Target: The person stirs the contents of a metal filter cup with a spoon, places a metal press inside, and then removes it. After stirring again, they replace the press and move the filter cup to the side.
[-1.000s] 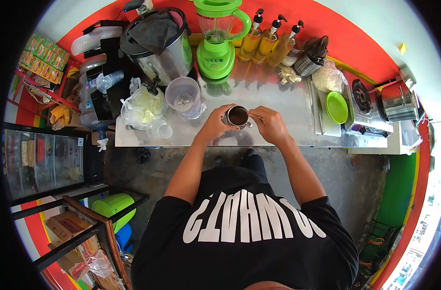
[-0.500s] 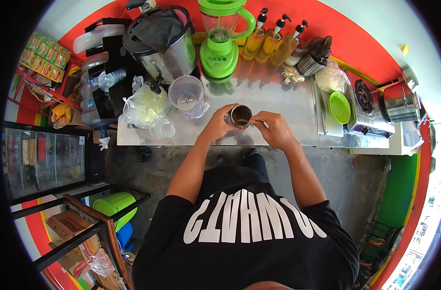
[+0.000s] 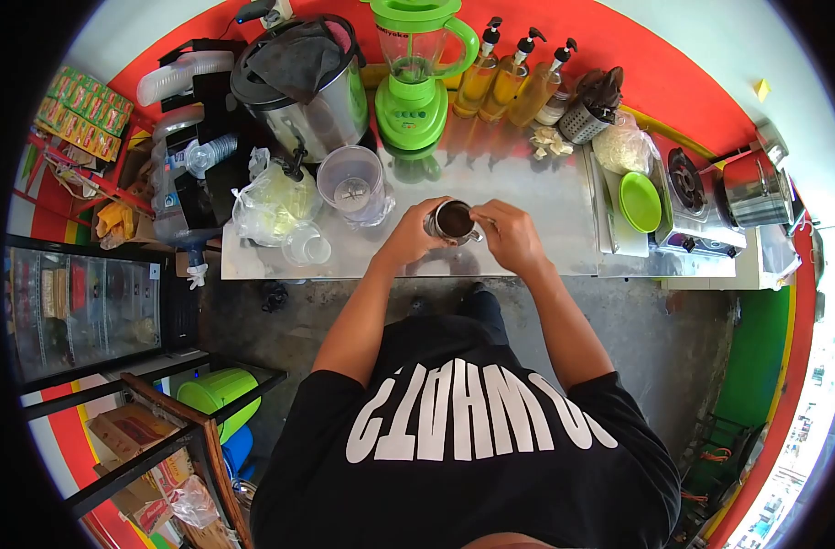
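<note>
Counter [image 3: 527,197]: long, flat sheet metal, dull shine, scuffed, set against a red wall. The person stands at its near edge in a black shirt with white block letters.

Urn [image 3: 300,87]: big round steel drum at the back left, dark cloth draped over the lid.

Blender [image 3: 415,69]: bright green plastic base, clear jug with a green handle, just right of the urn.

Stove [image 3: 692,197]: steel burner unit at the right end, with a steel pot [image 3: 754,190] beside it.

Three pump bottles [image 3: 509,78]: clear plastic, amber liquid, black pumps, in a row by the blender.

Plate [image 3: 639,201]: round, green plastic, near the stove.

Blender jar [image 3: 351,186]: clear, round, blades visible at the bottom, standing left of the hands. A crumpled clear plastic bag [image 3: 269,203] lies beside it.

Left hand [image 3: 410,233]: fingers curled around the left side of the cup.

Right hand [image 3: 511,233]: fingers pinched narrow at the cup's right rim; what they pinch is too small to tell.

Cup [image 3: 453,221]: small, round, shiny metal, dark brown liquid inside, resting on the counter's near middle, between both hands.
</note>
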Action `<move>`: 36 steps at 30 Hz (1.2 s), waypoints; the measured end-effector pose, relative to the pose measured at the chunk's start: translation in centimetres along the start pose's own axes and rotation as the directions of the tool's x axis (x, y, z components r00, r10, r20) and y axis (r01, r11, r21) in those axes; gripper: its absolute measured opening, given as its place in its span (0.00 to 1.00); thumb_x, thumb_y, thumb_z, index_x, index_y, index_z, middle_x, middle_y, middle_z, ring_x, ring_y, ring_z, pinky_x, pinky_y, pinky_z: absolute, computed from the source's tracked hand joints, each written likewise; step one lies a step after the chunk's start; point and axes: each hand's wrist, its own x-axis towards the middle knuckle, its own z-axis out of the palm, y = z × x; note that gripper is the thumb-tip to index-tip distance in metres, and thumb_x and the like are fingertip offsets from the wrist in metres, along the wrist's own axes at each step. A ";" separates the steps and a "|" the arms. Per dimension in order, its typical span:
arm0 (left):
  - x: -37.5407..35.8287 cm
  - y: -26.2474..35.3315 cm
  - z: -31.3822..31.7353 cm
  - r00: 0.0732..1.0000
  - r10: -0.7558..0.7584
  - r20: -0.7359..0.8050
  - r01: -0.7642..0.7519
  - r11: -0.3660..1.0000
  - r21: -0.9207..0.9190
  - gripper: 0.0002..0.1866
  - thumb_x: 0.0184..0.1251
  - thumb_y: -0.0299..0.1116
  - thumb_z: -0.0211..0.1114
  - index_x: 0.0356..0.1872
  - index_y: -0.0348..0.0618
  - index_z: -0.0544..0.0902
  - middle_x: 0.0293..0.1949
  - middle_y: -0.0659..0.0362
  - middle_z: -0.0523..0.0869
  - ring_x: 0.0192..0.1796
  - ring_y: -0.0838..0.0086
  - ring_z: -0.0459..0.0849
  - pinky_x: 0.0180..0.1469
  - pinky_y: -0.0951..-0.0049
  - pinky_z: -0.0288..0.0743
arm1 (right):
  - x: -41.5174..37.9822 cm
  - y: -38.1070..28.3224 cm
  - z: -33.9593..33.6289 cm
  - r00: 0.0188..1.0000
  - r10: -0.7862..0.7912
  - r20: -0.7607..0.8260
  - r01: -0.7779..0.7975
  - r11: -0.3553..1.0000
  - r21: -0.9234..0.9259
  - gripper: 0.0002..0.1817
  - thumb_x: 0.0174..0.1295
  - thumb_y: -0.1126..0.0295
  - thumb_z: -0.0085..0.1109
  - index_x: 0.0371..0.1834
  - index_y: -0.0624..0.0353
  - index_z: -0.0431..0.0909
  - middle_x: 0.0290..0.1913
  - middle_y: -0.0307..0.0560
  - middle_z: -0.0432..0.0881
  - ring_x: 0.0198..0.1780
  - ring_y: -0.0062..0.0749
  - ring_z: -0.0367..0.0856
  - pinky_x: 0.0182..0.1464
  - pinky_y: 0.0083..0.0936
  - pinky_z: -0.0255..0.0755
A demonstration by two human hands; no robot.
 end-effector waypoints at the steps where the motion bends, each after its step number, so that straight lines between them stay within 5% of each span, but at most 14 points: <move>1: 0.1 -0.7 0.1 1.000 0.000 0.012 0.001 0.999 -0.051 0.45 0.41 0.22 0.88 0.69 0.35 0.82 0.62 0.50 0.90 0.64 0.62 0.88 0.72 0.64 0.76 | -0.5 0.2 0.4 1.000 0.002 0.008 -0.002 1.000 0.005 0.05 0.70 0.78 0.67 0.45 0.64 0.89 0.40 0.54 0.89 0.41 0.54 0.88 0.43 0.41 0.82; 6: 0.2 -1.9 0.0 0.995 -0.015 0.097 0.023 0.996 -0.082 0.47 0.48 0.24 0.88 0.75 0.39 0.77 0.65 0.56 0.87 0.68 0.69 0.84 0.74 0.64 0.75 | -1.1 -0.5 -0.1 0.999 0.001 0.033 -0.003 0.998 0.069 0.05 0.71 0.81 0.66 0.47 0.68 0.88 0.41 0.56 0.90 0.39 0.51 0.89 0.43 0.37 0.82; 8: 0.0 -0.9 0.3 1.000 0.026 -0.005 -0.026 0.998 -0.056 0.43 0.42 0.23 0.87 0.67 0.33 0.82 0.61 0.48 0.91 0.61 0.62 0.89 0.69 0.64 0.78 | -0.8 -0.7 -0.3 0.998 0.060 -0.025 -0.059 0.998 0.033 0.06 0.70 0.82 0.66 0.47 0.68 0.88 0.41 0.56 0.90 0.40 0.51 0.89 0.44 0.36 0.83; 15: -0.2 -0.7 0.1 1.000 0.022 0.010 -0.022 0.999 -0.030 0.45 0.42 0.24 0.87 0.69 0.33 0.80 0.61 0.47 0.90 0.63 0.61 0.89 0.71 0.64 0.77 | -1.3 -0.7 -0.5 0.999 -0.029 0.038 0.027 0.998 0.061 0.06 0.71 0.81 0.66 0.47 0.67 0.88 0.42 0.55 0.90 0.40 0.50 0.90 0.45 0.37 0.83; 17: -0.3 -0.1 0.0 0.998 -0.010 0.069 0.010 1.000 0.009 0.45 0.51 0.21 0.79 0.77 0.42 0.76 0.69 0.56 0.84 0.69 0.68 0.83 0.74 0.63 0.74 | -1.1 -1.2 -0.9 0.998 0.062 0.002 -0.062 0.996 0.059 0.06 0.71 0.81 0.66 0.47 0.67 0.89 0.42 0.55 0.91 0.41 0.49 0.90 0.45 0.37 0.84; 20: -0.3 -1.0 0.0 0.996 -0.030 0.079 0.050 0.964 -0.262 0.43 0.52 0.16 0.66 0.77 0.43 0.76 0.71 0.58 0.83 0.70 0.68 0.82 0.74 0.62 0.74 | -1.4 0.0 -0.4 0.997 0.033 0.068 -0.035 0.999 0.039 0.06 0.71 0.81 0.66 0.47 0.66 0.89 0.42 0.54 0.91 0.41 0.49 0.90 0.45 0.37 0.84; 23: -0.2 -0.7 -0.2 0.988 -0.154 0.022 0.153 0.944 -0.293 0.42 0.50 0.12 0.57 0.74 0.42 0.78 0.68 0.55 0.85 0.69 0.66 0.83 0.73 0.61 0.76 | -1.3 -0.2 -0.4 0.999 0.013 0.032 -0.015 0.998 0.057 0.06 0.71 0.80 0.66 0.48 0.66 0.89 0.42 0.54 0.91 0.41 0.49 0.91 0.46 0.37 0.84; 27: 0.0 -1.0 -0.2 0.991 -0.130 0.023 0.132 0.980 -0.152 0.42 0.50 0.10 0.56 0.73 0.42 0.80 0.65 0.55 0.86 0.69 0.67 0.83 0.72 0.63 0.77 | -1.3 -0.5 -0.3 0.998 0.014 0.053 -0.015 0.999 0.031 0.06 0.71 0.80 0.66 0.48 0.66 0.89 0.42 0.54 0.91 0.41 0.49 0.91 0.46 0.37 0.84; 33: 0.2 -1.5 0.2 0.944 -0.329 0.019 0.316 0.888 -0.334 0.39 0.49 0.11 0.57 0.69 0.42 0.82 0.63 0.55 0.86 0.66 0.67 0.84 0.70 0.66 0.77 | -1.3 -0.7 -0.4 1.000 0.004 0.028 -0.006 0.998 0.065 0.06 0.71 0.79 0.67 0.47 0.66 0.89 0.42 0.54 0.91 0.41 0.51 0.90 0.45 0.38 0.84; 36: 0.5 -2.4 0.2 0.956 -0.292 -0.013 0.286 0.943 -0.171 0.40 0.50 0.14 0.60 0.71 0.44 0.81 0.64 0.58 0.85 0.68 0.67 0.82 0.68 0.66 0.78 | -1.2 -0.8 -0.6 0.995 0.004 0.102 -0.005 1.000 0.006 0.05 0.72 0.78 0.67 0.47 0.66 0.89 0.42 0.55 0.91 0.40 0.51 0.90 0.45 0.38 0.83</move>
